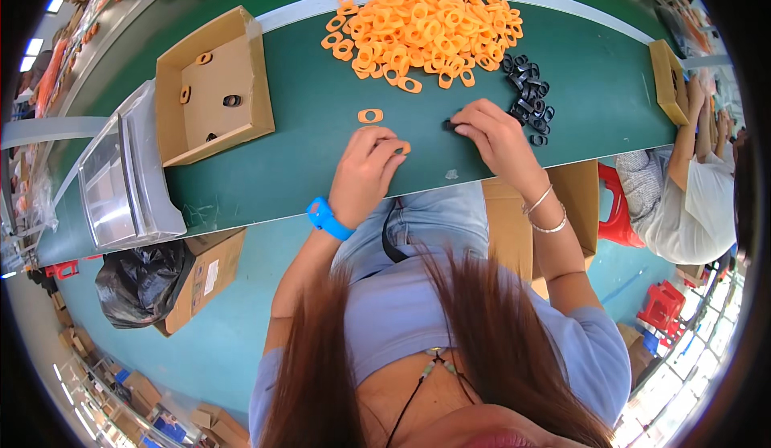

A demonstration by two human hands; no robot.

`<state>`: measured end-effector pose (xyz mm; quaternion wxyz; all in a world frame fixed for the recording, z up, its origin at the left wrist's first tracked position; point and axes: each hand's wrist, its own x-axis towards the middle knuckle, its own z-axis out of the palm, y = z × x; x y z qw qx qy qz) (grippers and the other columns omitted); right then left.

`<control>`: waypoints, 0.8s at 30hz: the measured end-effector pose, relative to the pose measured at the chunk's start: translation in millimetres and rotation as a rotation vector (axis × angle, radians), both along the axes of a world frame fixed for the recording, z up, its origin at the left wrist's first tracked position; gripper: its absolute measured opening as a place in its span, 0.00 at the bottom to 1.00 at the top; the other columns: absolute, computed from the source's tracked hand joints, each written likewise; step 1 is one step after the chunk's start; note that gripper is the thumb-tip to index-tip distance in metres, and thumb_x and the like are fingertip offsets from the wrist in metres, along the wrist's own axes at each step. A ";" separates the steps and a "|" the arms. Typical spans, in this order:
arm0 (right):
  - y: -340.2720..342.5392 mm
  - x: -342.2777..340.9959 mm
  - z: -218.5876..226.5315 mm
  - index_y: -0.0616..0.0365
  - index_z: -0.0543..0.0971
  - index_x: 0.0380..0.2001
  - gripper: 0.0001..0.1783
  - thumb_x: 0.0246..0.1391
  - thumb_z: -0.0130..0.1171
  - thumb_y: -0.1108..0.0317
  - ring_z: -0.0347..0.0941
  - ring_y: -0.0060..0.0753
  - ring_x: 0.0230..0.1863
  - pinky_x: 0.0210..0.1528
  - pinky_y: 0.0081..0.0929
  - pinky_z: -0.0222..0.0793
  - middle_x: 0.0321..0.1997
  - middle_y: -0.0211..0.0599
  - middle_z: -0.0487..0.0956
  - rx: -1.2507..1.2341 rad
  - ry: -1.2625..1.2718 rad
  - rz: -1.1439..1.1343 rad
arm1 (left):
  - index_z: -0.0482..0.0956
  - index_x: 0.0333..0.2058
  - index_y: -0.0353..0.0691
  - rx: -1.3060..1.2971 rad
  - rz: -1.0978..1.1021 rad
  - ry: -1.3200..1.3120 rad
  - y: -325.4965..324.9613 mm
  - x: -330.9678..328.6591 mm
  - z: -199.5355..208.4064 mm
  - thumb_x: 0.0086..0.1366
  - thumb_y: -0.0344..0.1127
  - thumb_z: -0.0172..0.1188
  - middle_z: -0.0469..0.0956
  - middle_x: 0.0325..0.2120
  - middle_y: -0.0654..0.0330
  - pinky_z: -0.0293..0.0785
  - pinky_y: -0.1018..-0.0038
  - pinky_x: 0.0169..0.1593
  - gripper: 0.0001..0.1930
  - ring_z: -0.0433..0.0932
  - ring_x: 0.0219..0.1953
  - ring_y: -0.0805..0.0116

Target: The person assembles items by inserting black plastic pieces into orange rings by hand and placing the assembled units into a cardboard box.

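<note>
My left hand (369,167) pinches an orange oval ring piece (403,148) between thumb and fingers, low over the green table. A second orange ring piece (370,116) lies flat just beyond that hand. My right hand (496,136) is closed on a small black plastic piece (449,125), apart from the orange one. Beyond both hands spreads a large heap of orange ring pieces (434,30). To the right of the heap is a smaller pile of black plastic pieces (530,95).
At the left stands an open cardboard box (213,123) with a few orange and black pieces inside. Beside it is a grey-and-clear plastic case (128,175). Another small carton (668,83) sits at the table's right end, near a seated person (691,207).
</note>
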<state>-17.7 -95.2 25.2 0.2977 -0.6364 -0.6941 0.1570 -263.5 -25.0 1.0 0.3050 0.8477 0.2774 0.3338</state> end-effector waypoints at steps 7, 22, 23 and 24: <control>34.9 16.9 7.2 0.59 0.81 0.37 0.05 0.57 0.60 0.75 0.78 0.43 0.38 0.40 0.34 0.74 0.36 0.38 0.77 0.002 -0.143 0.215 | 0.82 0.39 0.36 -0.065 -0.030 0.065 2.3 19.2 0.3 0.57 0.25 0.68 0.76 0.40 0.56 0.74 0.64 0.44 0.10 0.75 0.41 0.55; 7.1 -15.2 8.8 0.59 0.81 0.46 0.18 0.49 0.67 0.78 0.77 0.43 0.48 0.52 0.33 0.74 0.48 0.39 0.78 0.016 0.190 -0.051 | 0.79 0.41 0.33 -0.065 0.076 0.040 -5.1 23.0 -1.0 0.58 0.23 0.66 0.73 0.41 0.51 0.74 0.61 0.46 0.12 0.74 0.43 0.52; 5.9 -14.8 6.3 0.59 0.81 0.46 0.18 0.49 0.67 0.78 0.77 0.43 0.48 0.52 0.33 0.74 0.48 0.39 0.78 0.014 0.187 -0.050 | 0.79 0.41 0.33 -0.085 0.089 0.024 -7.3 21.7 -1.6 0.58 0.23 0.66 0.73 0.41 0.51 0.74 0.62 0.46 0.12 0.74 0.43 0.52; 4.5 -14.0 1.1 0.59 0.81 0.46 0.18 0.49 0.67 0.77 0.78 0.42 0.47 0.51 0.32 0.75 0.47 0.39 0.79 -0.032 0.151 -0.110 | 0.79 0.41 0.32 -0.106 0.104 0.008 -8.8 20.7 -2.1 0.57 0.23 0.67 0.73 0.42 0.51 0.74 0.62 0.46 0.12 0.74 0.43 0.52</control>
